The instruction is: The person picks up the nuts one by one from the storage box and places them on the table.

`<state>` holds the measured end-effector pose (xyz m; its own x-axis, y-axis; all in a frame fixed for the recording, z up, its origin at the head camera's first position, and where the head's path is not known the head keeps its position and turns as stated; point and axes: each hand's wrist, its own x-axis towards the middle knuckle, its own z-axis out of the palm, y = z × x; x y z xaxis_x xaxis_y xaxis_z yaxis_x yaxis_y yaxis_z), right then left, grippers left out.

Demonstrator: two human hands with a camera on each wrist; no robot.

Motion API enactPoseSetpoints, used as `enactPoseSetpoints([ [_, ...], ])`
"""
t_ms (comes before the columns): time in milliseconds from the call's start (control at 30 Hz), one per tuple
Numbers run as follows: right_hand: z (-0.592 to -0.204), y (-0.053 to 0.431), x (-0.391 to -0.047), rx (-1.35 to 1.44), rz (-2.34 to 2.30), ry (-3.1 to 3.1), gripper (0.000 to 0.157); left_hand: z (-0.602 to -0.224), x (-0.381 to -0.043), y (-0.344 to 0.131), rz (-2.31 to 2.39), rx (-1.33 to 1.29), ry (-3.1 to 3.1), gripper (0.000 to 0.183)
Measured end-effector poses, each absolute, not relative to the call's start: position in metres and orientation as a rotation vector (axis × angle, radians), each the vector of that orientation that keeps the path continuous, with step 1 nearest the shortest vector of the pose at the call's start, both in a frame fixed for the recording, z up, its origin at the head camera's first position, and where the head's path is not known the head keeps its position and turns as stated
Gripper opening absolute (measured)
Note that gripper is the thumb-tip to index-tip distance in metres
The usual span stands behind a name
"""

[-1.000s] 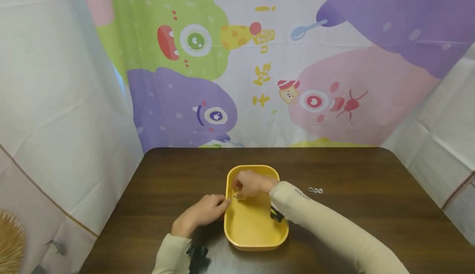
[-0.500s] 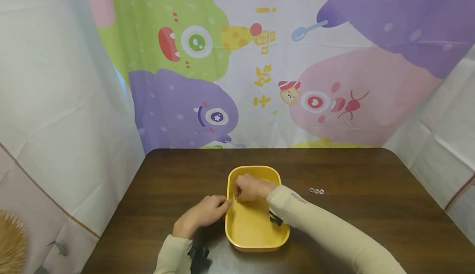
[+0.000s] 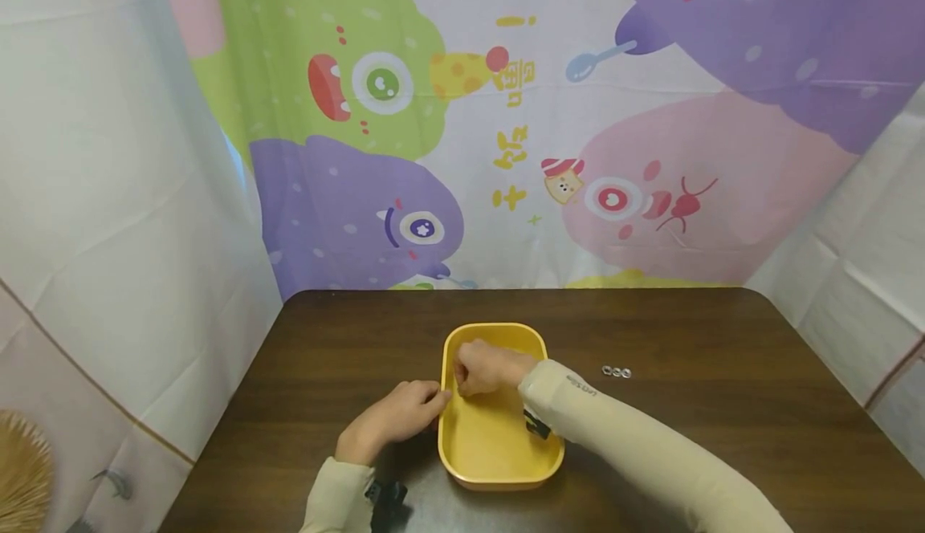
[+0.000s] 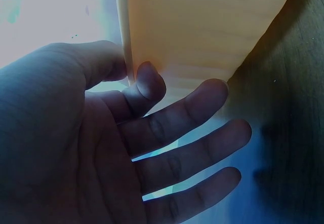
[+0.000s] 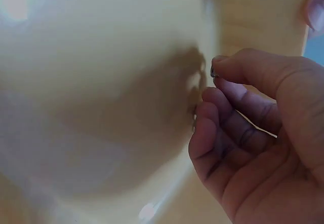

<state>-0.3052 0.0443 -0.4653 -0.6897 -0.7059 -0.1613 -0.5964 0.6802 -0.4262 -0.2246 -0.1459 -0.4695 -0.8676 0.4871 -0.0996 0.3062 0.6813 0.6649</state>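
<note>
A yellow rectangular tub [image 3: 499, 449] with rounded corners stands on the table. My left hand [image 3: 401, 411] is at its left side; in the left wrist view the thumb lies over the rim [image 4: 124, 26] and the bent index finger touches the outer wall, while the other fingers stretch out loosely. Inside the tub, near its left wall, is my right hand [image 3: 486, 367]. Its thumb and index finger pinch a small metal nut [image 5: 213, 72], mostly covered by the fingertips. A glint of metal [image 5: 194, 116] shows beside the curled lower fingers, too small to identify.
Three shiny metal nuts [image 3: 617, 372] lie in a row on the dark wooden table [image 3: 694, 421], right of the tub. Behind the table hangs a cartoon-printed curtain [image 3: 506, 244], with white cloth at both sides.
My right hand has moved slightly down toward the tub's left wall, and its fingers have closed over the small nut seen there earlier. The left hand keeps its place at the rim.
</note>
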Motion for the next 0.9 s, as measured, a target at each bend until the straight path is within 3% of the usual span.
enactPoseSetpoints([
  [500, -0.447, 0.060, -0.307, -1.004, -0.532, 2.638, 0.018, -0.469, -0.224, -0.145, 0.963, 0.640, 2.641, 0.035],
  [900, -0.439, 0.076, -0.307, -0.981, -0.640, 2.682, 0.011, -0.470, -0.225, -0.144, 0.962, 0.625, 2.635, 0.035],
])
